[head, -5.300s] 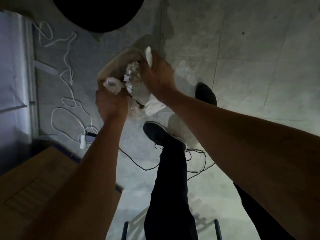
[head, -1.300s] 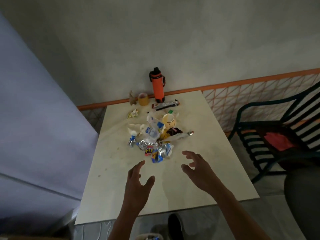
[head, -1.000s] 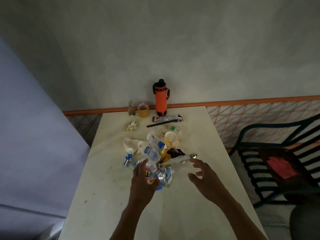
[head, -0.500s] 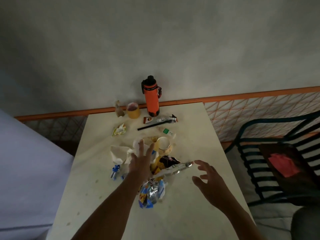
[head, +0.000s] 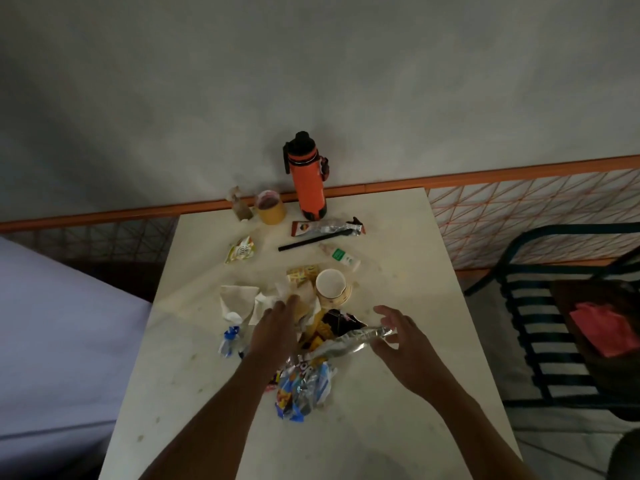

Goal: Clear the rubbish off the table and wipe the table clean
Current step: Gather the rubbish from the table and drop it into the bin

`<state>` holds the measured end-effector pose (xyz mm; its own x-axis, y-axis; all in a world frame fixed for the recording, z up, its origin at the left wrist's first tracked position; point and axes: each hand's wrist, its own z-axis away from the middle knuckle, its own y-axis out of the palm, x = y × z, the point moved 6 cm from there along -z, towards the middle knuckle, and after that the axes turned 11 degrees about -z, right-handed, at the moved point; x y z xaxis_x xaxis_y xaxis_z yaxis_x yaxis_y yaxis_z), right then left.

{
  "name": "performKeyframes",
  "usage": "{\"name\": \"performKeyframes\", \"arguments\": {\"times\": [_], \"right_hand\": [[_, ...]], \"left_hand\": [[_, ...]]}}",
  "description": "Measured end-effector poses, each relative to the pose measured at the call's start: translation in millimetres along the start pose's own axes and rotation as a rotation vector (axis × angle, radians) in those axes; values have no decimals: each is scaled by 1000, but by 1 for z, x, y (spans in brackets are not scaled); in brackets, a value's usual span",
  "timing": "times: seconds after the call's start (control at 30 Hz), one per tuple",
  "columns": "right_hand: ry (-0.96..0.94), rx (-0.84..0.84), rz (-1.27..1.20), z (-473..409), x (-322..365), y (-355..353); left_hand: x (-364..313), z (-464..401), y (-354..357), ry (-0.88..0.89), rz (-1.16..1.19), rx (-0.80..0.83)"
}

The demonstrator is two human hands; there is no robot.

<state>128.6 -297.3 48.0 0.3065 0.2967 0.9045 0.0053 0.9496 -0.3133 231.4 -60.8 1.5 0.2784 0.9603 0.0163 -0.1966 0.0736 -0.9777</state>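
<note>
A heap of litter (head: 329, 329) lies at the centre of the frame on the pale table (head: 398, 254). The left hand (head: 275, 329) rests flat on the heap with its fingers straight, gripping nothing. Right of centre, the right hand (head: 401, 337) has its fingers spread around the end of a silver foil wrapper (head: 349, 342), not closed on it. A paper cup (head: 332, 287) lies on its side just above the heap. An orange bottle (head: 308, 181) stands in the upper centre.

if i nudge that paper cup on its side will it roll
The paper cup lies on its side, mouth open and apparently empty, so it is probably very light and may roll at a nudge. The dark wrapper close on its near side would likely stop it. Its thin wall looks easy to crush.
</note>
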Motion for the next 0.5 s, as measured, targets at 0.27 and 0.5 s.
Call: {"name": "performKeyframes", "arguments": {"times": [0.27,0.5], "right_hand": [[93,44,62,-19,-14,30],[86,99,243,-35,-22,71]], "left_hand": [[54,27,-46,-209,297,-264],[111,83,-53,-433,387,-296]]}}
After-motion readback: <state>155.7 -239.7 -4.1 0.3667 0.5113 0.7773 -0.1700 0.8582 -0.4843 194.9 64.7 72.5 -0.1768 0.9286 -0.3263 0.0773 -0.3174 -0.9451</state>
